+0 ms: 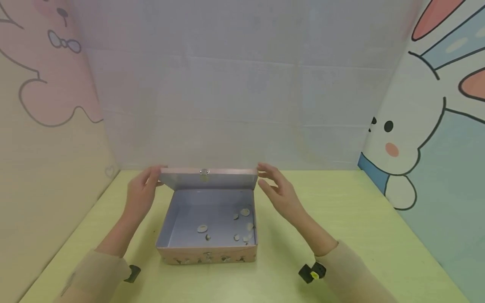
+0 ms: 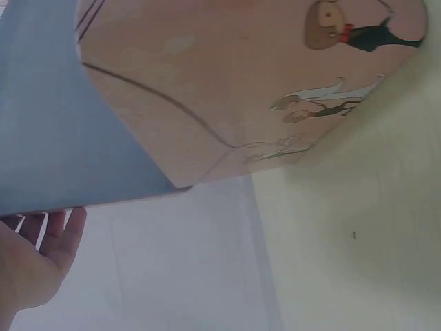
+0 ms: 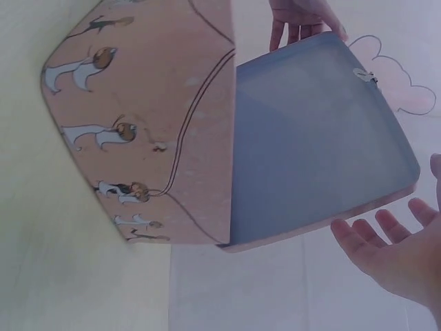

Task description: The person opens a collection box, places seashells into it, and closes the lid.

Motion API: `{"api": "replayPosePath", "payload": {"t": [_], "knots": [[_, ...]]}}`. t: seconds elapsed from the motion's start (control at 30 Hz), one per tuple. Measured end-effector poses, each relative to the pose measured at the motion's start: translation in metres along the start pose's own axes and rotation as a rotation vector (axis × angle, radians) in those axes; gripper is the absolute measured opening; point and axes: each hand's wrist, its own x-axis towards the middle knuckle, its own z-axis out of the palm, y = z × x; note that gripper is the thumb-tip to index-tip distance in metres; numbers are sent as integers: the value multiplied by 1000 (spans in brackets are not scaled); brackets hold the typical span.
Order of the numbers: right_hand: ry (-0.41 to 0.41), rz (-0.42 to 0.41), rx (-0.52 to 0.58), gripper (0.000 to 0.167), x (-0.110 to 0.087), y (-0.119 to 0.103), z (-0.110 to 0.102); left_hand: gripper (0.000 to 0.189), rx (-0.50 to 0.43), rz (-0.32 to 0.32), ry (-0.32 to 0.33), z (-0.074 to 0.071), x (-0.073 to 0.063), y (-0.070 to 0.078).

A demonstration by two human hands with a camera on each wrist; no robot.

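Observation:
A pink tin box (image 1: 217, 255) with printed cartoon figures stands on the table, its hinged lid (image 1: 216, 181) raised at the back. Several small whitish, shell-like pieces (image 1: 202, 228) lie on its blue-grey floor, mostly toward the right side. At the lid's left edge, my left hand (image 1: 140, 193) holds the corner, thumb near the front and fingers along the side. My right hand (image 1: 282, 195) is beside the lid's right edge, fingers spread and loosely bent, fingertips right at the rim. In the right wrist view, the lid's inner face (image 3: 317, 138) shows between both hands.
The yellow-green tabletop (image 1: 326, 210) extends around the box. A pale wall (image 1: 235, 92) rises behind, with side panels bearing a cartoon rabbit (image 1: 409, 139) on the right and a pink cartoon animal (image 1: 57, 97) on the left. Dark wrist devices (image 1: 312, 272) sit by the sleeves.

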Motion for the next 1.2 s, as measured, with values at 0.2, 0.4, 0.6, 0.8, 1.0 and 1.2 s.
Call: {"api": "replayPosePath", "payload": {"t": [0.2,0.4,0.6,0.8,1.0,1.2], "knots": [[-7,70,-69,33,1,-10,12,29,-25,50,74,2,-13,-4],[-7,72,-103,27,-5,-7,15,25,-58,149,45,4,-21,-12],[-39,10,-87,28,-11,-1,12,25,-11,226,-34,3,-28,-17],[-67,-30,-118,28,-16,13,9,30,121,218,-160,0,-31,-31],[-121,-50,-100,27,-23,28,6,38,151,274,-263,-1,-33,-39],[-174,-91,-157,31,-29,39,4,52,169,449,-332,-3,-36,-48]]}}
